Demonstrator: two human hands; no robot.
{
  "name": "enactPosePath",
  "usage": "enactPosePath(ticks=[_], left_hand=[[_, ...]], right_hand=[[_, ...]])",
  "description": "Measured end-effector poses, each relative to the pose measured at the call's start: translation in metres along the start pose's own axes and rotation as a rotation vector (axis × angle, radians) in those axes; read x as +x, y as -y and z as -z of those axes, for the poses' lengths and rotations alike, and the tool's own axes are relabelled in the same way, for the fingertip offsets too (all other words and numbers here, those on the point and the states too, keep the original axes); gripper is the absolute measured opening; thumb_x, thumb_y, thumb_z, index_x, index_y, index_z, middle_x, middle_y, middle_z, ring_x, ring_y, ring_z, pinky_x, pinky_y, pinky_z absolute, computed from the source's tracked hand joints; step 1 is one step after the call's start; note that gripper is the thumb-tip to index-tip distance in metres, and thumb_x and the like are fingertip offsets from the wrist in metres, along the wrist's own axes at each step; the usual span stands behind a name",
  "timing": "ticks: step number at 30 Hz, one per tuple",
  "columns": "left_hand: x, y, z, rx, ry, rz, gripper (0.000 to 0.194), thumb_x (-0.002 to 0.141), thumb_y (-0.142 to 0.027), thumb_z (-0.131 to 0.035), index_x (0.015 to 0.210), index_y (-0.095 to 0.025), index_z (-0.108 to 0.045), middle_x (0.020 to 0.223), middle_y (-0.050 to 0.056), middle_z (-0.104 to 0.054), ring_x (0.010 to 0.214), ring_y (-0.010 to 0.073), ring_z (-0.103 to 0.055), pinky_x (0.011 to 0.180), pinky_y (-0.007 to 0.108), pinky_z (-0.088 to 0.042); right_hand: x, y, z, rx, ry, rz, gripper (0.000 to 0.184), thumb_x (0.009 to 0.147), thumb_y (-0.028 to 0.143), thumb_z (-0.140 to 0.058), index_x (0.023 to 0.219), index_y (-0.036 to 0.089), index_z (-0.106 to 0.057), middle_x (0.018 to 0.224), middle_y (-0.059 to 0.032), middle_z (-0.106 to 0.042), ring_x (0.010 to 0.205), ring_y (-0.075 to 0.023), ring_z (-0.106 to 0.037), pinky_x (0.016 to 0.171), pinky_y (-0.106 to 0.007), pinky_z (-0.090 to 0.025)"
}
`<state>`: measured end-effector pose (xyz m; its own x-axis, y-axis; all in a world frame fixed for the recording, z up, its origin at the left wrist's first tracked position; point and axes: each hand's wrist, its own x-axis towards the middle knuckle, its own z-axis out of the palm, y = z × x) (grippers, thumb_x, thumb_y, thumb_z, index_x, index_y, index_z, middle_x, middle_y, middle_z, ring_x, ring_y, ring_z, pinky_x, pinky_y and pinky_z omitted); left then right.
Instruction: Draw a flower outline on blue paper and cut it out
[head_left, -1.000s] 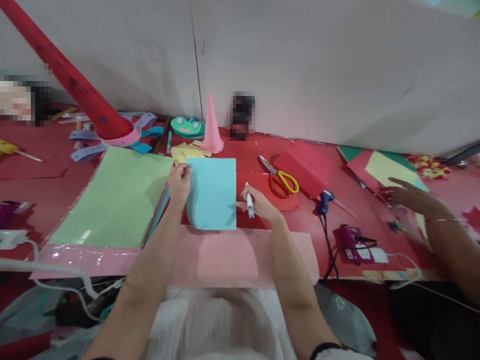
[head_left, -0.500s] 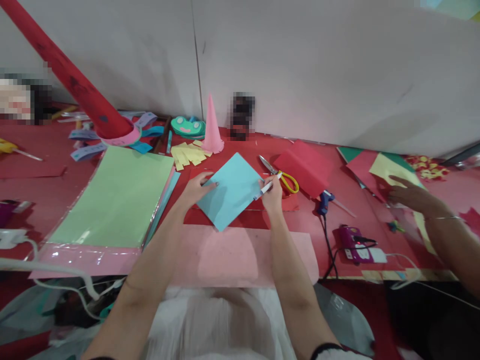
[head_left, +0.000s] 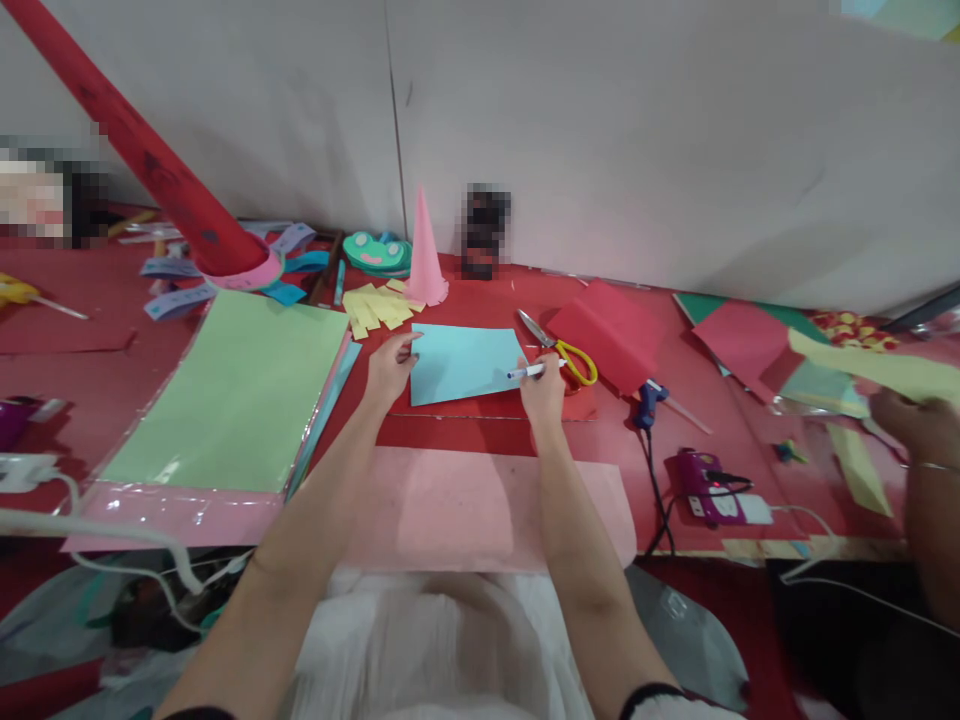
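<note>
A light blue sheet of paper [head_left: 465,362] lies between my hands, its long side running left to right. My left hand [head_left: 391,368] pinches its left edge between thumb and fingers. My right hand [head_left: 545,385] grips a white pen [head_left: 531,370], whose dark tip points left over the paper's right part. The fingers of that hand are close to the sheet's right edge; whether they touch it I cannot tell. Just beyond my right hand lie yellow-handled scissors [head_left: 574,362], blades toward the wall. Red paper [head_left: 495,408] is under the blue sheet, and a pink sheet [head_left: 450,510] covers the table's front edge.
Yellow paper strips [head_left: 375,308] and a pink cone [head_left: 425,250] stand behind my left hand. Green paper [head_left: 232,400] lies at left. At right are a glue gun [head_left: 649,403] and a purple power strip [head_left: 709,490]. Another person's hand [head_left: 915,425] holds yellow paper.
The blue paper has turned from a diamond position to lie square before me, with my left hand now at its left edge. The other person's hand has lifted yellow paper rightward.
</note>
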<state>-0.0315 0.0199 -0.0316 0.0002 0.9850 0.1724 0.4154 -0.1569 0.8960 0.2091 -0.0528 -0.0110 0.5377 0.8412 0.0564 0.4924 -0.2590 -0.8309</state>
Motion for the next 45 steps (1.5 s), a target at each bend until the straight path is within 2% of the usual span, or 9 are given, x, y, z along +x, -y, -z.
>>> enactPosePath(ticks=[9, 13, 17, 22, 28, 31, 36, 41, 45], left_hand=[[-0.005, -0.006, 0.01, 0.274, 0.101, -0.148, 0.025, 0.079, -0.022, -0.063, 0.103, -0.023, -0.071, 0.137, 0.004, -0.055, 0.129, 0.0246, -0.048, 0.111, 0.039, -0.037], [-0.01, -0.011, 0.018, 0.356, 0.289, -0.196, 0.035, 0.083, -0.036, -0.064, 0.116, -0.026, -0.067, 0.155, 0.004, -0.033, 0.141, 0.0281, -0.031, 0.117, 0.047, -0.023], [-0.015, -0.017, 0.021, 0.452, 0.521, -0.174, 0.043, 0.086, -0.045, -0.062, 0.126, -0.031, -0.061, 0.155, 0.003, -0.033, 0.146, 0.0307, -0.019, 0.116, 0.058, -0.005], [-0.017, -0.02, 0.02, 0.518, 0.647, -0.155, 0.04, 0.088, -0.039, -0.058, 0.128, -0.034, -0.059, 0.158, 0.0, -0.026, 0.148, 0.0279, -0.01, 0.116, 0.057, 0.003], [-0.015, -0.017, 0.018, 0.575, 0.668, -0.152, 0.041, 0.088, -0.035, -0.056, 0.129, -0.034, -0.058, 0.158, -0.001, -0.026, 0.148, 0.0269, -0.011, 0.115, 0.058, 0.006], [-0.016, -0.019, 0.017, 0.602, 0.657, -0.167, 0.043, 0.088, -0.037, -0.055, 0.131, -0.033, -0.056, 0.158, 0.0, -0.025, 0.148, 0.0273, -0.012, 0.115, 0.059, 0.005], [-0.018, -0.025, 0.016, 0.639, 0.663, -0.161, 0.045, 0.088, -0.029, -0.054, 0.133, -0.034, -0.054, 0.159, 0.001, -0.023, 0.148, 0.0252, -0.012, 0.116, 0.057, 0.003], [-0.016, -0.023, 0.018, 0.634, 0.664, -0.159, 0.043, 0.088, -0.031, -0.057, 0.131, -0.035, -0.056, 0.158, -0.001, -0.026, 0.147, 0.0247, -0.014, 0.117, 0.056, 0.002], [-0.014, -0.014, 0.019, 0.611, 0.65, -0.196, 0.04, 0.09, -0.031, -0.055, 0.129, -0.036, -0.057, 0.157, -0.002, -0.029, 0.147, 0.0244, -0.017, 0.117, 0.056, 0.001]], right_hand=[[0.001, -0.003, 0.003, -0.192, 0.047, 0.072, 0.019, 0.073, 0.004, -0.041, 0.082, 0.022, -0.045, 0.077, -0.0037, -0.056, 0.071, -0.0191, -0.05, 0.059, -0.026, -0.029], [0.0, -0.003, 0.004, -0.212, 0.044, 0.071, 0.022, 0.073, 0.003, -0.04, 0.084, 0.021, -0.047, 0.079, -0.0039, -0.057, 0.07, -0.0185, -0.049, 0.059, -0.026, -0.028], [-0.002, -0.002, 0.002, -0.233, 0.034, 0.068, 0.022, 0.073, 0.002, -0.041, 0.085, 0.021, -0.046, 0.078, -0.0041, -0.056, 0.069, -0.0188, -0.049, 0.058, -0.026, -0.029], [-0.002, -0.002, 0.0, -0.248, -0.013, 0.035, 0.017, 0.076, 0.007, -0.046, 0.085, 0.021, -0.046, 0.077, -0.0046, -0.057, 0.069, -0.0206, -0.052, 0.061, -0.029, -0.035], [-0.001, 0.004, 0.007, 0.051, -0.387, 0.244, 0.027, 0.084, 0.048, -0.055, 0.08, 0.023, -0.044, 0.078, -0.0055, -0.058, 0.078, -0.0223, -0.058, 0.074, -0.037, -0.047], [-0.011, 0.016, -0.002, 0.419, -0.138, 0.303, 0.031, 0.089, 0.054, -0.045, 0.087, 0.023, -0.049, 0.066, 0.0008, -0.058, 0.061, -0.0153, -0.058, 0.066, -0.031, -0.05], [-0.02, 0.032, -0.035, 0.785, 0.373, 0.069, 0.05, 0.088, 0.063, -0.039, 0.077, 0.02, -0.063, 0.048, 0.0029, -0.054, 0.046, -0.0115, -0.052, 0.06, -0.029, -0.053], [-0.01, 0.021, -0.053, 0.848, 0.428, -0.107, 0.045, 0.077, 0.063, -0.057, 0.062, 0.021, -0.058, 0.031, 0.0104, -0.03, 0.031, -0.0068, -0.028, 0.048, -0.027, -0.052], [-0.006, 0.013, -0.052, 0.935, 0.393, -0.136, 0.038, 0.074, 0.058, -0.063, 0.065, 0.021, -0.058, 0.035, 0.0106, -0.035, 0.034, -0.0063, -0.031, 0.046, -0.024, -0.05]])
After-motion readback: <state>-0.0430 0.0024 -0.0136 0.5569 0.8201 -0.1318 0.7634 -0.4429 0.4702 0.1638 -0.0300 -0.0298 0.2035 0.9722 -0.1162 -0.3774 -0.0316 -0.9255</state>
